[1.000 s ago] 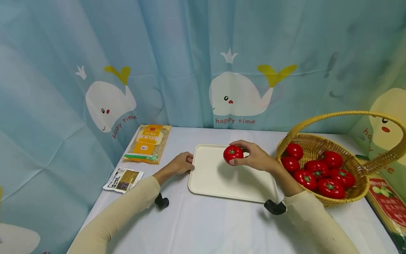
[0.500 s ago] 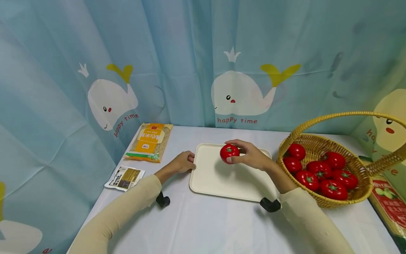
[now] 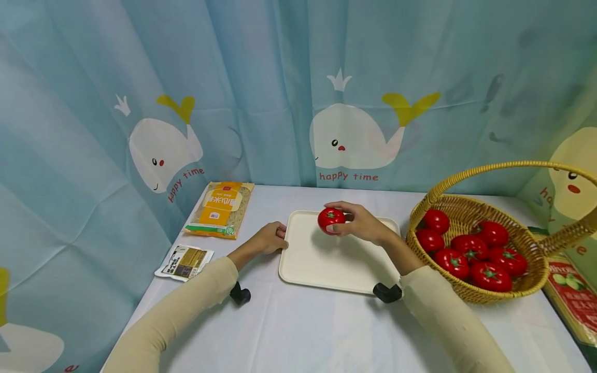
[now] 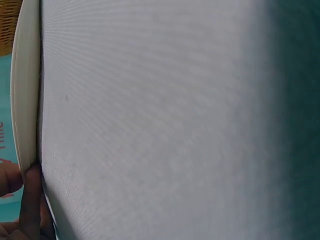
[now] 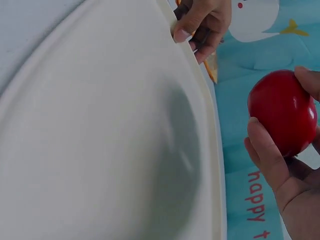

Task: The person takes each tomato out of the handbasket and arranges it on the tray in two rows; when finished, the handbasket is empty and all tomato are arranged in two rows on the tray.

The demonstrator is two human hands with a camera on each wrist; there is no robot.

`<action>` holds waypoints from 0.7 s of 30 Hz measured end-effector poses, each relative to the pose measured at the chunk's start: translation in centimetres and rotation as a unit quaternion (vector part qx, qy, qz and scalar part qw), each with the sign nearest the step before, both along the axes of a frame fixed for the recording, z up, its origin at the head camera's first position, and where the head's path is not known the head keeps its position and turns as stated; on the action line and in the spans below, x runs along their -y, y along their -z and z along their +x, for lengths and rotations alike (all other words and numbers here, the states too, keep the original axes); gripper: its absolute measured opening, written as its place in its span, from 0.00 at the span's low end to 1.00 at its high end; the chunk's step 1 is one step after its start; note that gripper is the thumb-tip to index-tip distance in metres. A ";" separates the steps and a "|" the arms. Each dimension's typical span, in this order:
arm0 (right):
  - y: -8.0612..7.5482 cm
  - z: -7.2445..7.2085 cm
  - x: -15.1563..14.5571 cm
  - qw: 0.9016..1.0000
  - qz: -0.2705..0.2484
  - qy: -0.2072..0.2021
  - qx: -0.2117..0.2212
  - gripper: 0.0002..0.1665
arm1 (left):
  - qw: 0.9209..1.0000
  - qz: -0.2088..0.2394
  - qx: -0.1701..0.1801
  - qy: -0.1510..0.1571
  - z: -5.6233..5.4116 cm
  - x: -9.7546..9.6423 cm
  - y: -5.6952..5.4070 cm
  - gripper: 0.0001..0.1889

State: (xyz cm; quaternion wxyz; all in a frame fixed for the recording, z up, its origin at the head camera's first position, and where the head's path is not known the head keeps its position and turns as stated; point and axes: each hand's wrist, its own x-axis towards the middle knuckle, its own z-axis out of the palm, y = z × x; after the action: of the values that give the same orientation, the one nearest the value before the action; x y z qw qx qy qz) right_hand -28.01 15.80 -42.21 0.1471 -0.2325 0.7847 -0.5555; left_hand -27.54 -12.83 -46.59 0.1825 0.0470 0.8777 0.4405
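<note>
Above the cream tray, my right hand holds a red tomato between thumb and fingers. In the right wrist view the tomato is off the tray surface, which bears a shadow. My left hand grips the tray's left rim; in the left wrist view its fingers pinch the edge of the tray. To the right stands a yellow wicker basket with several more tomatoes inside.
An orange grain bag and a small white-and-brown packet lie left of the tray. A red-and-green package lies beyond the basket at the right edge. A blue whale-print curtain hangs behind the white table.
My right hand has carried the tomato leftward and slightly toward the back over the tray. My left hand stays on the tray's rim.
</note>
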 end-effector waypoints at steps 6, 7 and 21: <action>0.3 -0.7 0.3 1.000 0.001 0.004 0.012 0.34 | 1.000 0.004 0.002 0.000 -0.1 0.0 0.1 0.23; 0.4 -0.8 0.4 1.000 0.001 0.003 0.014 0.34 | 1.000 0.004 0.002 0.000 -0.1 0.0 0.1 0.23; 1.6 -2.2 2.0 0.999 0.022 0.029 0.040 0.38 | 1.000 0.006 -0.002 0.000 0.0 0.0 0.1 0.22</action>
State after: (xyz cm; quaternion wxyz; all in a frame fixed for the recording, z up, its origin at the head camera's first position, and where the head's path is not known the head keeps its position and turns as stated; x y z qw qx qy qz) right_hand -30.20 13.82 -43.86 0.1674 -0.1839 0.7967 -0.5508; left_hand -27.59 -12.82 -46.73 0.1807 0.0494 0.8752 0.4459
